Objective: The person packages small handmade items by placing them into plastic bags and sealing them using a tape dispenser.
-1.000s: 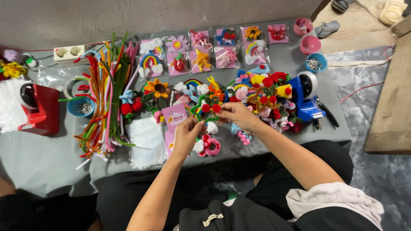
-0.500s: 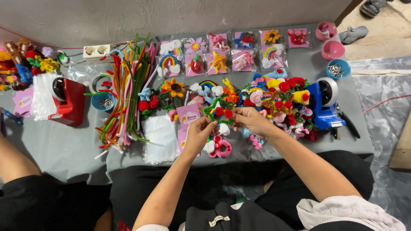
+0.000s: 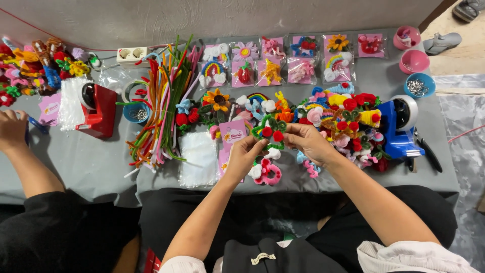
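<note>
While both hands meet above the grey table [image 3: 91, 167], the lines below hold.
Held thing: a small cherry ornament [image 3: 271, 132] of fuzzy wire — green loops, two red balls.
Handling: looks light, soft and bendy; likely crushes easily, so best pinched at the green stem.
Left hand [image 3: 246, 154]: fingertips closed on the ornament's lower edge.
Right hand [image 3: 309, 143]: fingers pinching its right side.
Place: raised over a pink card [image 3: 231, 135], just in front of the pile of finished ornaments [image 3: 348, 119].
Nearby: bundle of fuzzy wires [image 3: 164, 101] to the left — blue tape dispenser [image 3: 399, 126] to the right.
</note>
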